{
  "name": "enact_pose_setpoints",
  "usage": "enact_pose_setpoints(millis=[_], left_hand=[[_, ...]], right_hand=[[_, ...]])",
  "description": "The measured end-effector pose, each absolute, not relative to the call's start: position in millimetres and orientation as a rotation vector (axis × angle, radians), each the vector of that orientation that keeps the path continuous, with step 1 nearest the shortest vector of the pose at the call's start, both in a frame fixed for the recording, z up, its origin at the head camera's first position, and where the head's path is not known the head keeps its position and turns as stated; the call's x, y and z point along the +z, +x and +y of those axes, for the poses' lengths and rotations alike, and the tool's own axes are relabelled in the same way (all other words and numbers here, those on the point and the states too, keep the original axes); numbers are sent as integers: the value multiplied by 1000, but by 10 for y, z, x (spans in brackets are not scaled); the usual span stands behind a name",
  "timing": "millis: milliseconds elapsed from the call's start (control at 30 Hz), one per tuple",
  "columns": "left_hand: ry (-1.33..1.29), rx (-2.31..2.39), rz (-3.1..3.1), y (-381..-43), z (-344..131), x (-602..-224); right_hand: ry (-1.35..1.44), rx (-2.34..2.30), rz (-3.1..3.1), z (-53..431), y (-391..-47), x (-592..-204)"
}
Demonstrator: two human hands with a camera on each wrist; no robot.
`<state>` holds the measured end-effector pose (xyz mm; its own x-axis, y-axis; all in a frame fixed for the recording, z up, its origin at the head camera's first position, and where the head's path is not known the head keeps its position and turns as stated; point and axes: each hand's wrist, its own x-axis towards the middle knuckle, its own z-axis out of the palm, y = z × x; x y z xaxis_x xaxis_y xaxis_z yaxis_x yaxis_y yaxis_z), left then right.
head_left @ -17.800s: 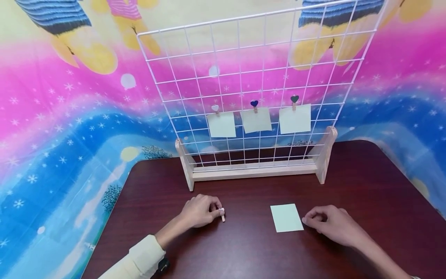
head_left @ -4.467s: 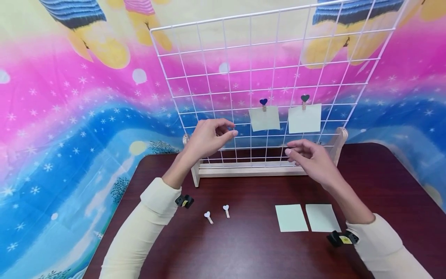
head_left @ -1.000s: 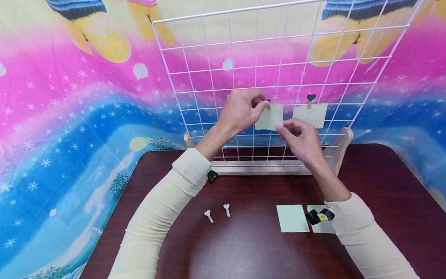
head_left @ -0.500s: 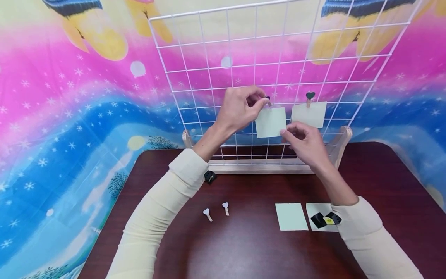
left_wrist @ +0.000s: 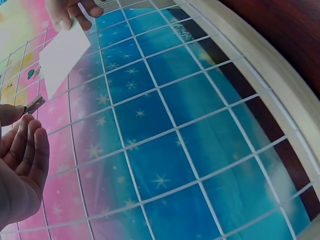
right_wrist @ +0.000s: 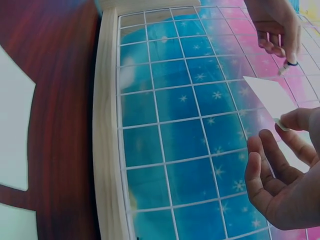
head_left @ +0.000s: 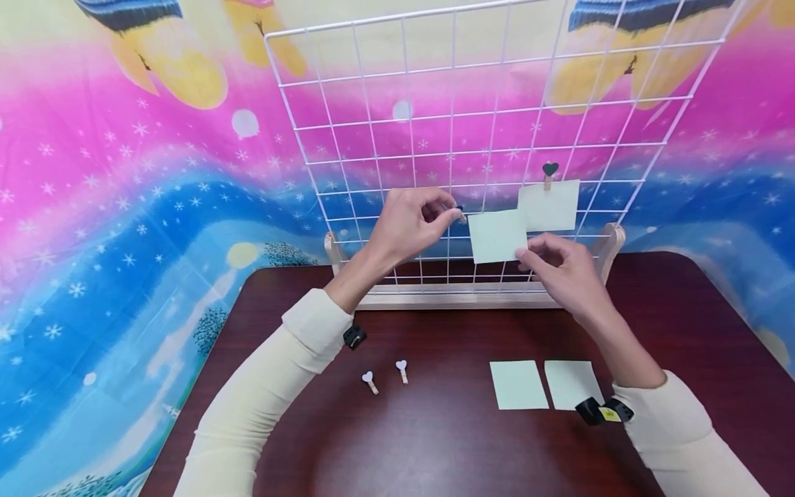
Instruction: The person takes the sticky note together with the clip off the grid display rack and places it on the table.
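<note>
The left hand (head_left: 413, 222) pinches a dark-heart clip (head_left: 462, 217) by its end, and the right hand (head_left: 566, 274) pinches a pale note (head_left: 499, 236) at its lower right corner — a hold that seems to leave the upper edge free — with clip and note apart before the wire grid (head_left: 295, 128). Beyond, a green-heart clip (head_left: 549, 170) holds a hung note (head_left: 555, 206) on the wires; below, on the table (head_left: 397, 442), two white-heart clips (head_left: 402, 373) lie leftward and two flat sheets (head_left: 519, 384) rightward, presumably for easy reach.
</note>
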<state>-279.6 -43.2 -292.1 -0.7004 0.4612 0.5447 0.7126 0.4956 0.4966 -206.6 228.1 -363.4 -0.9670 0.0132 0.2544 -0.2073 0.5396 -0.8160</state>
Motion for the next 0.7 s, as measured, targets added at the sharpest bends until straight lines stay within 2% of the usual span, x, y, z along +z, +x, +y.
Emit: enact_pose_setpoints(millis=[700], left_hand=[[-950,-983,-2518,-2506,-934,-3400]], right_hand=[[6,1358,-2708,2695,-1640,-4040]])
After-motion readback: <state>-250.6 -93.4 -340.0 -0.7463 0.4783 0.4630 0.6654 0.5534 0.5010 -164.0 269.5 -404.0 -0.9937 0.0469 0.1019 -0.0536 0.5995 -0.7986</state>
